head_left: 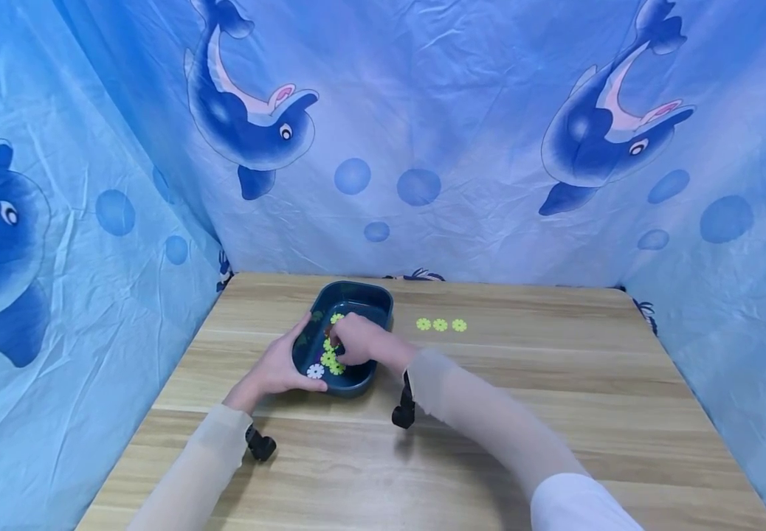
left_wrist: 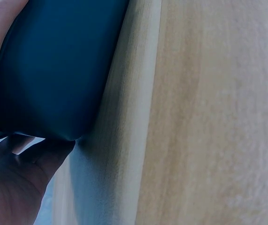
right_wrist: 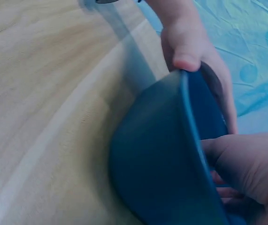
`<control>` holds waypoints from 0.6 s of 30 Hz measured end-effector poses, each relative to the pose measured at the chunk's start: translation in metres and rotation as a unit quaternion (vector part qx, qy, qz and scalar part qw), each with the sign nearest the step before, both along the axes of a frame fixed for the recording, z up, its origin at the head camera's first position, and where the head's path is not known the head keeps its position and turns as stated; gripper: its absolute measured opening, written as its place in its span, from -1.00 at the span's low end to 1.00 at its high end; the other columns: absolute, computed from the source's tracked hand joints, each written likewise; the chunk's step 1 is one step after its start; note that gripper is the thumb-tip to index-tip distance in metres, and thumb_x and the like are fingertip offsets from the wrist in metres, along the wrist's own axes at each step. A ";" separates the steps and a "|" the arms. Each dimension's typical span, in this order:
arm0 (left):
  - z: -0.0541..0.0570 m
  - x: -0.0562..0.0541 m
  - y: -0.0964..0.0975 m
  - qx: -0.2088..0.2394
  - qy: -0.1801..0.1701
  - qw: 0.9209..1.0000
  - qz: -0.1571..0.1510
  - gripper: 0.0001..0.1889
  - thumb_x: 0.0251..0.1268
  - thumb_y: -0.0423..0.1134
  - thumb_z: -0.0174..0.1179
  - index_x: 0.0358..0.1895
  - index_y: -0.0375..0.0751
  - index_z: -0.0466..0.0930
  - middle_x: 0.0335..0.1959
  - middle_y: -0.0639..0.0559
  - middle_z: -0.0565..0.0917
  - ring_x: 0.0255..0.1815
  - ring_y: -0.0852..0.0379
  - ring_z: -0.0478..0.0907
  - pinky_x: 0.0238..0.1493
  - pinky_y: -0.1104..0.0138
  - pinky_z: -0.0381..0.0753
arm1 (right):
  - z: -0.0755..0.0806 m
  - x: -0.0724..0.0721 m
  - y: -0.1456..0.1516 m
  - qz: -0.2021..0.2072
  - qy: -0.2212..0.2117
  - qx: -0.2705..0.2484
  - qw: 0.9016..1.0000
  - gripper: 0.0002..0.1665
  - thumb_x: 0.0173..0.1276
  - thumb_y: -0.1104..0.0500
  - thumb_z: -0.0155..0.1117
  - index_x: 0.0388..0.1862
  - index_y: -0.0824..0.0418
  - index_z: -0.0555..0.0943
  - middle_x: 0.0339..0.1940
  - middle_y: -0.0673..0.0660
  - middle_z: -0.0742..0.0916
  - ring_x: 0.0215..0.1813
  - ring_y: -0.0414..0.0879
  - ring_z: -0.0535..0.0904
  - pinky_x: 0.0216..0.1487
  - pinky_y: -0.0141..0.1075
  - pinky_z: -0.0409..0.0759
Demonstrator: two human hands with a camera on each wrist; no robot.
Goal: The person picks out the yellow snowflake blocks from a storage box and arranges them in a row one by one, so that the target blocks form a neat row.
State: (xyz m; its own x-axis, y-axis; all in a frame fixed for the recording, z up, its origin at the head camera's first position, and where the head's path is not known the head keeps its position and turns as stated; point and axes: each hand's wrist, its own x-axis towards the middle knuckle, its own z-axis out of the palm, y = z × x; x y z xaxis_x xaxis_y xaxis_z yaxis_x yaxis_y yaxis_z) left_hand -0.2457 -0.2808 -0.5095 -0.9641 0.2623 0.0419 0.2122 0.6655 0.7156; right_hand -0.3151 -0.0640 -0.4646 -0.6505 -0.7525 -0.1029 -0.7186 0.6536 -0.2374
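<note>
A dark teal plastic box [head_left: 383, 317] stands on the table, holding several yellow-green flower-shaped discs [head_left: 328, 359] and a white one [head_left: 315, 371]. My left hand [head_left: 283, 366] grips the box at its near left corner, thumb along the near rim, fingers along the left side. In the right wrist view that thumb [right_wrist: 187, 58] lies on the rim. My right hand [head_left: 359, 339] reaches down inside the box with bent fingers among the discs. Its fingertips are partly hidden, so whether they pinch a disc does not show.
Three yellow-green flower discs [head_left: 440, 324] lie in a row on the wooden table [head_left: 522, 413], right of the box. A blue dolphin-print curtain [head_left: 476, 96] surrounds the table at the back and sides. Each wrist carries a small black camera mount [head_left: 404, 409].
</note>
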 end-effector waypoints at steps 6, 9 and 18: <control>0.000 0.000 -0.001 -0.005 0.001 1.000 -0.002 0.47 -0.10 0.12 0.73 0.78 -0.07 -0.18 0.73 -0.29 0.16 0.59 -0.33 0.34 0.54 -0.30 0.39 | -0.009 0.006 -0.010 -0.006 -0.007 0.032 0.999 -0.79 0.34 -0.02 0.60 -0.20 0.06 0.80 -0.26 -0.08 0.81 -0.22 -0.28 0.64 -0.03 -0.39 0.71; 0.000 -0.001 -0.001 0.000 0.007 1.000 -0.005 0.46 -0.11 0.09 0.73 0.78 -0.09 -0.17 0.73 -0.29 0.17 0.61 -0.33 0.34 0.55 -0.28 0.39 | -0.011 0.008 -0.014 -0.003 0.003 0.037 0.999 -0.76 0.34 -0.03 0.60 -0.14 0.06 0.80 -0.21 -0.06 0.81 -0.20 -0.28 0.65 0.04 -0.37 0.75; 0.000 -0.001 0.000 0.005 0.009 1.000 -0.008 0.46 -0.11 0.08 0.74 0.78 -0.10 -0.17 0.73 -0.30 0.15 0.64 -0.35 0.29 0.56 -0.31 0.37 | -0.012 0.010 -0.016 -0.009 0.000 0.056 0.998 -0.84 0.40 0.13 0.53 -0.06 0.05 0.81 -0.12 -0.03 0.81 -0.15 -0.24 0.64 0.11 -0.32 0.77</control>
